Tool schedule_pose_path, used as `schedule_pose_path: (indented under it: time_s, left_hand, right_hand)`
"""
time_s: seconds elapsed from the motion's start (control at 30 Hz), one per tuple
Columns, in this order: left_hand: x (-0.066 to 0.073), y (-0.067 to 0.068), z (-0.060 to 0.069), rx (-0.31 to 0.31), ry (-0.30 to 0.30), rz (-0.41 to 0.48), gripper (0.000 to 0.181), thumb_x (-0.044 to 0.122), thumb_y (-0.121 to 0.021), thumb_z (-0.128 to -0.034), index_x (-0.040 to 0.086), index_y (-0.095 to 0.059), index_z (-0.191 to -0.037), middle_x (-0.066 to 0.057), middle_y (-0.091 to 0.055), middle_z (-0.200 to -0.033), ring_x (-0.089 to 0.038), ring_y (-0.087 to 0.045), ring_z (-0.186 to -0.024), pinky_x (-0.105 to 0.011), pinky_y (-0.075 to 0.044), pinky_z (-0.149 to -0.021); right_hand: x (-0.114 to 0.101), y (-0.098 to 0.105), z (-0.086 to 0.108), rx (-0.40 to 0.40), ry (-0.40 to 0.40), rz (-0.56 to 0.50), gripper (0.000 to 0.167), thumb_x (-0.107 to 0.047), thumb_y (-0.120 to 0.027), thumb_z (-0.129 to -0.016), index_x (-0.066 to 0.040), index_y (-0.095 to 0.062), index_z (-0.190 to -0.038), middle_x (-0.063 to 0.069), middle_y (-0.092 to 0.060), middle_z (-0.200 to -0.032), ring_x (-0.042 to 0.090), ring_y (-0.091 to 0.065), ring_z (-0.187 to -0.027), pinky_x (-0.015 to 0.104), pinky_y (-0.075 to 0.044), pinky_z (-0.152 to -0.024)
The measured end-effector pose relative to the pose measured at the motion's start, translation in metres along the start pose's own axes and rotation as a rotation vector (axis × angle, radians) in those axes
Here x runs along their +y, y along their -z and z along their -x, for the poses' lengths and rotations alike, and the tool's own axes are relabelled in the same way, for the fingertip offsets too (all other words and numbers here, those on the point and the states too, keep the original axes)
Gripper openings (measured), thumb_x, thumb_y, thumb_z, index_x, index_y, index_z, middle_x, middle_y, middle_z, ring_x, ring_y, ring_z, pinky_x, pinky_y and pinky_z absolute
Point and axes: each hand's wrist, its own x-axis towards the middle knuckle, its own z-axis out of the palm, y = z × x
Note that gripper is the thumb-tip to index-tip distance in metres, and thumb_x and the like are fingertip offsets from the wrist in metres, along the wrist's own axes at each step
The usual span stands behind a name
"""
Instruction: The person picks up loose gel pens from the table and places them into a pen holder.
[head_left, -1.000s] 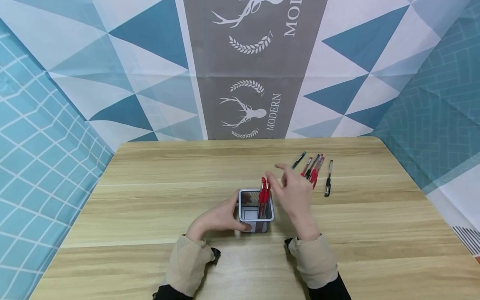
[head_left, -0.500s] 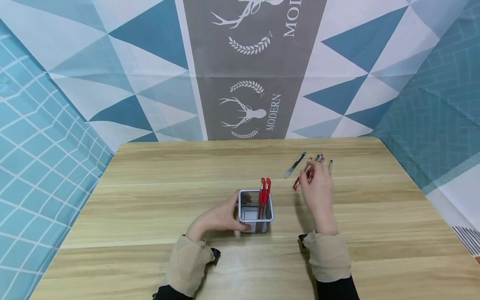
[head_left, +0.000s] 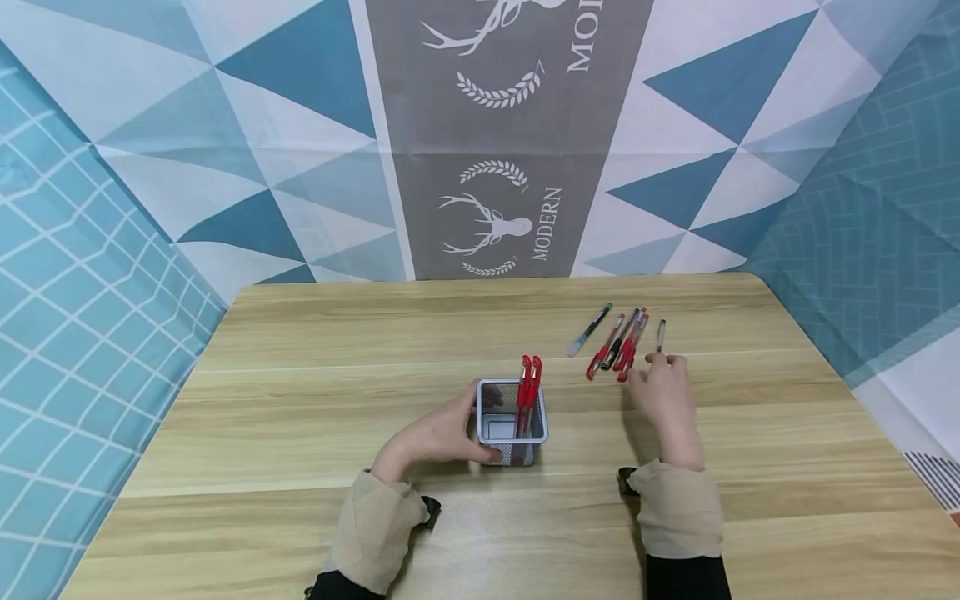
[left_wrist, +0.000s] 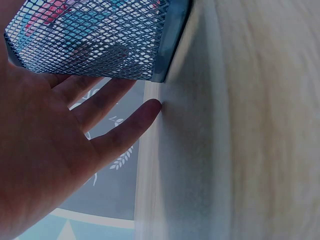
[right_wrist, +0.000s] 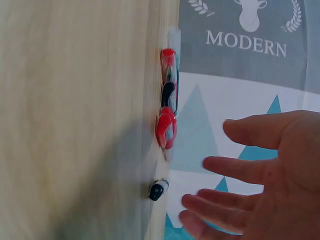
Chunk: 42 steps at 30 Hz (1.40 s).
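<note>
Fingers (right_wrist: 237, 169) parted and empty, our right hand (head_left: 666, 390) is apparently reaching for the clear-and-black pen (head_left: 661, 334) just ahead, which is calling for pinching; our left hand (head_left: 441, 429) is gripping the square silver-mesh holder (head_left: 517, 454).

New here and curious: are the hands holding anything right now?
Left hand: holding the mesh pen cup.
Right hand: open, holding nothing, near a black-capped pen.

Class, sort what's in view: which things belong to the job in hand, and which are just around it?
Job: mesh holder, held by the left hand; two red pens in it; loose pens; right hand near them.
Surroundings: table; patterned backdrop.
</note>
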Motion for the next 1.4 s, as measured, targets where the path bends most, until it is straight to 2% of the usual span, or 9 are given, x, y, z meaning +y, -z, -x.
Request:
schedule_pose_path:
  time_s: [0.3,0.5,0.8,1.07,1.23,1.4]
  left_hand:
    - [0.001,0.000,0.001,0.008,-0.001,0.015,0.083,0.020,-0.080,-0.0635,0.020,-0.031,-0.131,-0.006,-0.052,-0.119,-0.021,-0.050,-0.107,-0.037,-0.037,-0.095]
    - [0.001,0.000,0.001,0.013,0.002,0.019,0.083,0.019,-0.080,-0.0632,0.019,-0.031,-0.131,-0.006,-0.052,-0.120,-0.021,-0.049,-0.108,-0.036,-0.037,-0.095]
    - [0.002,-0.002,0.000,0.006,0.012,0.047,0.085,0.010,-0.078,-0.0642,0.014,-0.029,-0.133,-0.013,-0.050,-0.122,-0.029,-0.048,-0.111,-0.042,-0.035,-0.096]
    - [0.002,-0.001,0.001,0.005,-0.003,0.026,0.083,0.018,-0.080,-0.0636,0.019,-0.030,-0.131,-0.006,-0.052,-0.119,-0.021,-0.050,-0.108,-0.036,-0.038,-0.095]
    - [0.001,-0.001,0.001,-0.002,-0.009,0.024,0.083,0.020,-0.079,-0.0635,0.020,-0.030,-0.130,-0.006,-0.053,-0.118,-0.021,-0.051,-0.106,-0.037,-0.039,-0.093]
    - [0.001,0.000,0.000,-0.001,0.005,0.008,0.083,0.020,-0.080,-0.0634,0.020,-0.030,-0.130,-0.006,-0.053,-0.118,-0.021,-0.050,-0.107,-0.037,-0.038,-0.094]
  right_hand:
    - [0.008,-0.001,0.002,-0.170,-0.041,0.055,0.055,-0.024,-0.038,-0.092,0.013,-0.031,-0.132,0.042,-0.022,-0.130,0.056,-0.033,-0.114,0.061,-0.033,-0.093]
    - [0.011,0.000,0.000,-0.215,-0.056,0.094,0.055,-0.025,-0.039,-0.091,0.011,-0.032,-0.133,0.042,-0.024,-0.129,0.057,-0.033,-0.112,0.061,-0.035,-0.089]
    - [0.012,-0.002,0.000,-0.205,-0.050,0.125,0.055,-0.024,-0.042,-0.090,0.012,-0.035,-0.130,0.041,-0.029,-0.126,0.055,-0.037,-0.109,0.058,-0.039,-0.085]
    - [0.012,-0.002,0.001,-0.156,-0.016,0.149,0.044,-0.013,-0.045,-0.088,0.014,-0.044,-0.122,0.037,-0.041,-0.111,0.045,-0.046,-0.095,0.048,-0.044,-0.072]
    - [0.012,-0.001,0.001,-0.114,-0.020,0.152,0.034,-0.007,-0.047,-0.084,0.013,-0.051,-0.111,0.033,-0.045,-0.101,0.041,-0.047,-0.090,0.046,-0.043,-0.068]
    - [0.013,-0.002,-0.001,-0.086,-0.041,0.191,0.027,-0.003,-0.049,-0.082,0.010,-0.055,-0.105,0.032,-0.049,-0.099,0.042,-0.050,-0.090,0.046,-0.045,-0.067]
